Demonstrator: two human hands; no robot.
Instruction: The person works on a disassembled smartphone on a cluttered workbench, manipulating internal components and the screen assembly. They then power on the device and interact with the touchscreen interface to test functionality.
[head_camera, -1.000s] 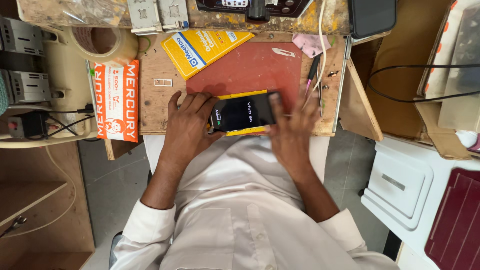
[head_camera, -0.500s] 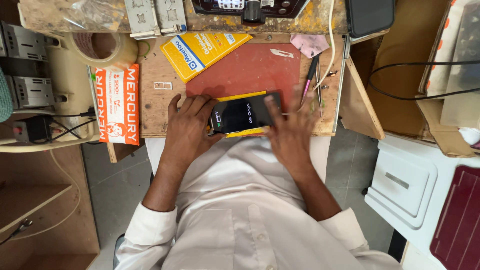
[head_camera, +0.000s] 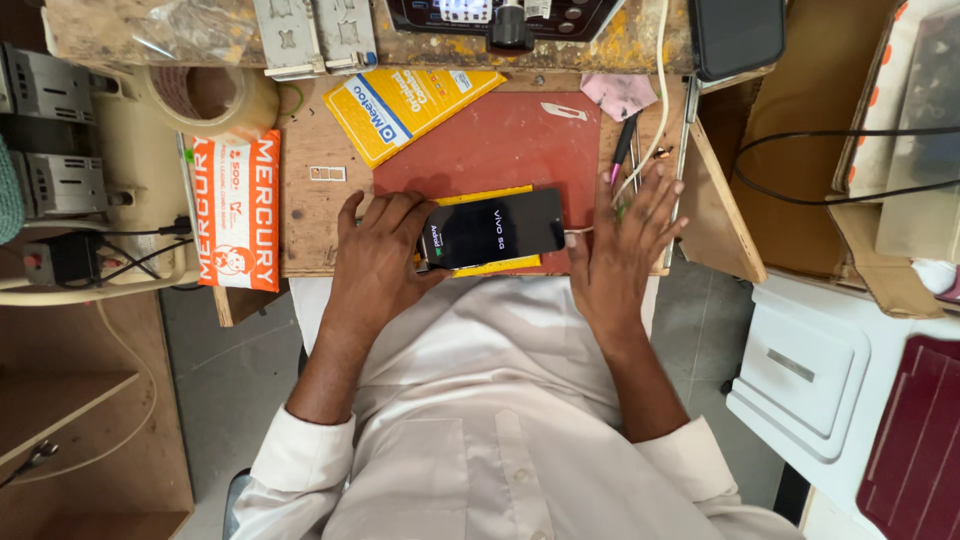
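Left hand (head_camera: 378, 255) grips dark phone (head_camera: 495, 228) at its left end, phone lying on red mat (head_camera: 500, 145) w/ yellow card under it. Right hand (head_camera: 620, 250) spread flat, holding nothing, just beside phone on tabletop (head_camera: 305, 205).

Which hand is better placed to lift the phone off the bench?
Probably the left hand: its fingers already rest on the phone at its left end. The right hand lies spread flat beside the other end.

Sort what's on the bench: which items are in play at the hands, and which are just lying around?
In play: black phone, steadied by the left hand; yellow card under it; thin cable beside the open right hand.

Lying about: tape roll, yellow packet, orange-and-white box, pink cloth, pen.
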